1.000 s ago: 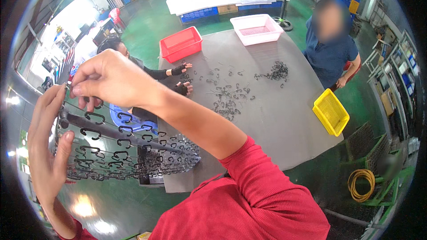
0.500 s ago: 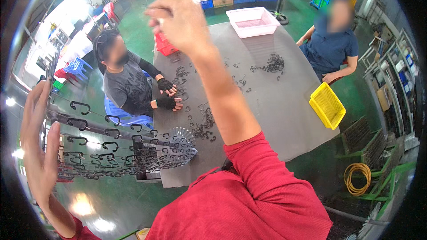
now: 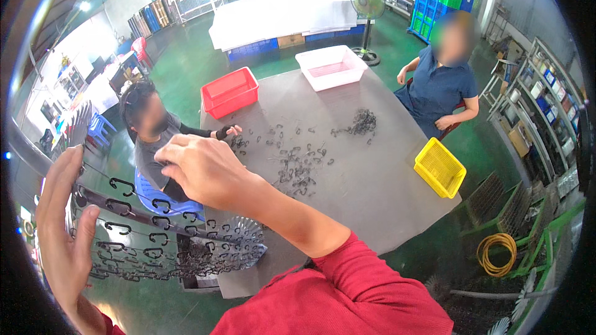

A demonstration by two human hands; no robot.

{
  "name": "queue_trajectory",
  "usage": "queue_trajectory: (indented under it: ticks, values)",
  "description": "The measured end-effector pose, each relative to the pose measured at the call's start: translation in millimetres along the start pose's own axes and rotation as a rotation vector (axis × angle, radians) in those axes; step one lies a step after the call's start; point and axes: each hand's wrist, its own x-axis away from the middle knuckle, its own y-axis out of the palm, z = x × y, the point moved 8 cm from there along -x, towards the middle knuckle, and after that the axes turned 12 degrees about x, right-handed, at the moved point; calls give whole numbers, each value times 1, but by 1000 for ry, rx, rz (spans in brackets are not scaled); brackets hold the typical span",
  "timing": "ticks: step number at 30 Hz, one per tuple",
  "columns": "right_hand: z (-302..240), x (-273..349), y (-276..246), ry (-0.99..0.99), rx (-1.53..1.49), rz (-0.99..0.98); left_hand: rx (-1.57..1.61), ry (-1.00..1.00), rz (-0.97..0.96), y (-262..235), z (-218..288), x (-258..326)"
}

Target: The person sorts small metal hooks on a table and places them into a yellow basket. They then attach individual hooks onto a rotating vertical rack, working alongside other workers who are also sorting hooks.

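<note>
My left hand [image 3: 62, 236] holds the near end of a long metal rack [image 3: 155, 223] hung with rows of black hooks; the palm lies flat against it and the thumb wraps round. My right hand [image 3: 198, 167], in a red sleeve, hovers just above the rack's upper bars with its fingers curled in. What those fingers hold is hidden. Loose black hooks [image 3: 298, 164] lie scattered on the grey table [image 3: 372, 192] beyond the hand, and a denser heap of hooks [image 3: 363, 121] sits farther back.
A red bin [image 3: 230, 92] and a white bin [image 3: 331, 67] stand at the table's far edge, a yellow basket [image 3: 439, 167] at its right. One person [image 3: 152, 142] sits at the left, another person [image 3: 441, 87] at the right. A coiled yellow hose [image 3: 496, 253] lies on the floor.
My right hand reached far out over the table half a second ago and has come back down to the rack. My left hand has stayed on the rack.
</note>
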Motion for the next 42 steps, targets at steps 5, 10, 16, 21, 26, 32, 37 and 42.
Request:
queue_trajectory:
  ticks: [5, 10, 16, 21, 26, 32, 37, 42]
  values:
    - [-4, 20, 1, 25, 3, -9, -135, 6, -28, -1, -8, 9]
    - [0, 27, -1, 62, 25, -6, -178, 25, -42, 4, -13, 6]
    - [5, 29, 8, 94, 2, -39, -206, 37, -37, 3, -18, 7]
    - [8, 30, 10, 117, 50, -95, -219, 45, -41, 4, -15, 6]
    - [14, 36, 16, 108, 71, -154, -260, 65, -60, 6, -16, 4]
    - [13, 37, 27, 94, 76, -222, -259, 9, -54, -2, -9, 9]
    - [30, 45, 19, 158, 136, -226, -238, 40, -72, 8, -10, -3]
    - [56, 66, 17, 235, 191, -267, -222, -35, -71, 6, -28, 9]
